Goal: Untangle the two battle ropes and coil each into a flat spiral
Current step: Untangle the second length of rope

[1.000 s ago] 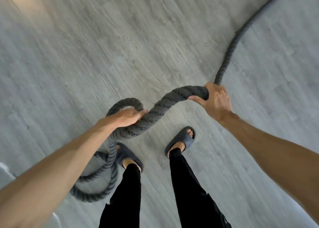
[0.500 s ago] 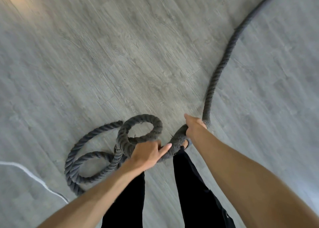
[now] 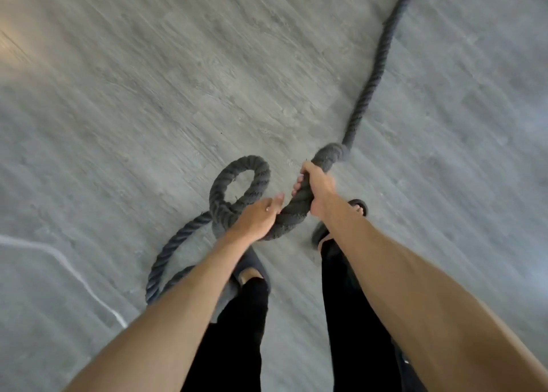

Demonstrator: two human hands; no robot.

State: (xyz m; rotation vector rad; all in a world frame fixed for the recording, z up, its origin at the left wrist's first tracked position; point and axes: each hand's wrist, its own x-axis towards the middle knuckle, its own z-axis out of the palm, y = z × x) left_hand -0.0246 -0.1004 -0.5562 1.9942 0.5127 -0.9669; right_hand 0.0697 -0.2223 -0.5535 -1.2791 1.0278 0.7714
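In the head view, your right grip (image 3: 317, 187) is wrapped tight round the thick dark grey twisted battle rope (image 3: 293, 213), held above the grey wood-grain floor (image 3: 148, 95). Just left of the right grip, the rope sags to your left grip (image 3: 255, 220), whose fingers curl over it. Further left it makes a small raised loop; up and right of the right grip it trails away across the floor.

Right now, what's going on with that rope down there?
A person stands on the gray floor, holding one thick dark rope in both hands. The right hand grips it where the long tail runs off toward the top right. The left hand holds it lower, beside a small raised loop. Another loose loop lies by the left foot, not yet a flat spiral. Only one rope is in view.
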